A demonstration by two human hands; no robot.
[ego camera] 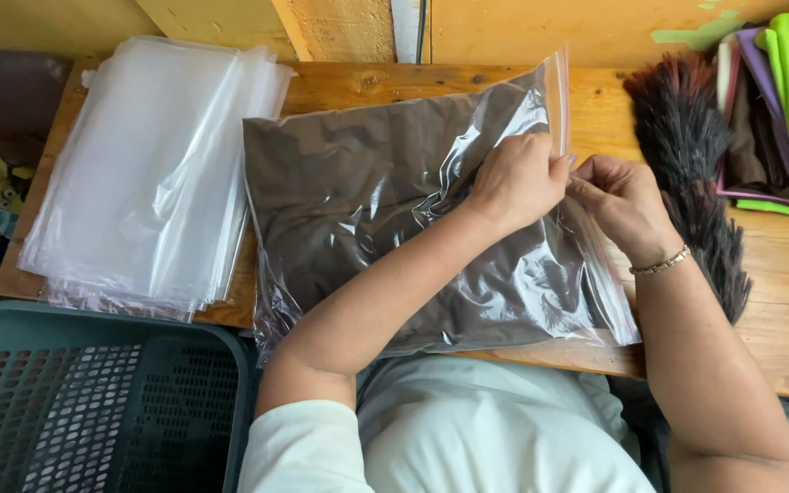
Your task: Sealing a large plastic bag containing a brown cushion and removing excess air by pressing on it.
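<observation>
Bag (385, 228) of brown cloth under left hand (515, 181), right hand (621, 199) at its seal

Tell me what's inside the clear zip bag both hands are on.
The clear zip bag holds folded dark brown cloth that fills most of it. The left hand and right hand pinch its open edge. Whether anything lies beneath the cloth is hidden.

Filled bag (394, 201) lies on the table (778, 310), empty bags (148, 173) left, duster (696, 164) right.

Short white sleeves, white top, thin metal bracelet (660, 265) on right wrist
</observation>
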